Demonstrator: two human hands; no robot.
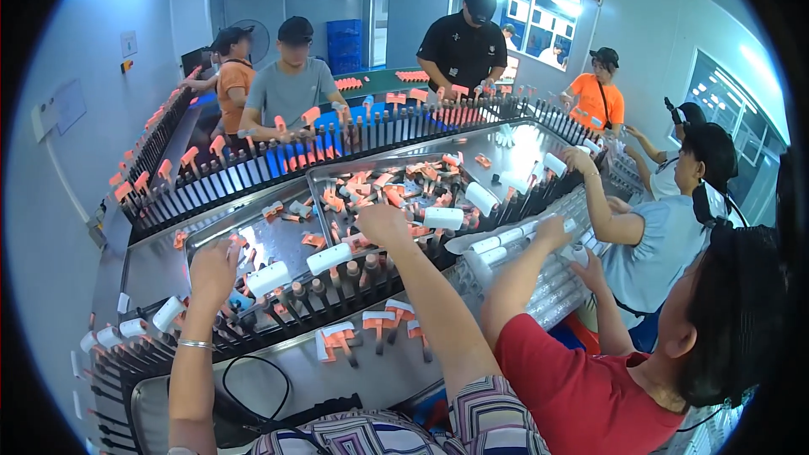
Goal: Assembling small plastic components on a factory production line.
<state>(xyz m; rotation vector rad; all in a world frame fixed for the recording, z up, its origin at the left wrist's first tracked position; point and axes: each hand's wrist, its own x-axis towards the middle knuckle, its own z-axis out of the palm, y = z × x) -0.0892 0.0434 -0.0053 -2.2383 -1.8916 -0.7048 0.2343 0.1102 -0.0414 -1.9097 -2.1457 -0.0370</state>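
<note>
My left hand (213, 270) is raised over the near row of black posts, at the left of a metal tray (195, 240). Its fingers are too unclear to read. A white cylinder (268, 278) sits on the posts just right of it. My right hand (382, 226) is bent downward with curled fingers at the near side of a tray full of orange pieces (392, 185); whatever it grips is hidden. Between my hands another white cylinder (329, 259) rests on the row. Several orange-and-white pieces with dark stems (339, 339) lie on the metal surface before me.
The post line (324, 131) curves around the trays, carrying orange pieces on its far side. A co-worker in red (581, 388) reaches in close on my right, by wrapped white tubes (539, 286). A black cable (257, 388) loops near my left forearm. Other people work around the line.
</note>
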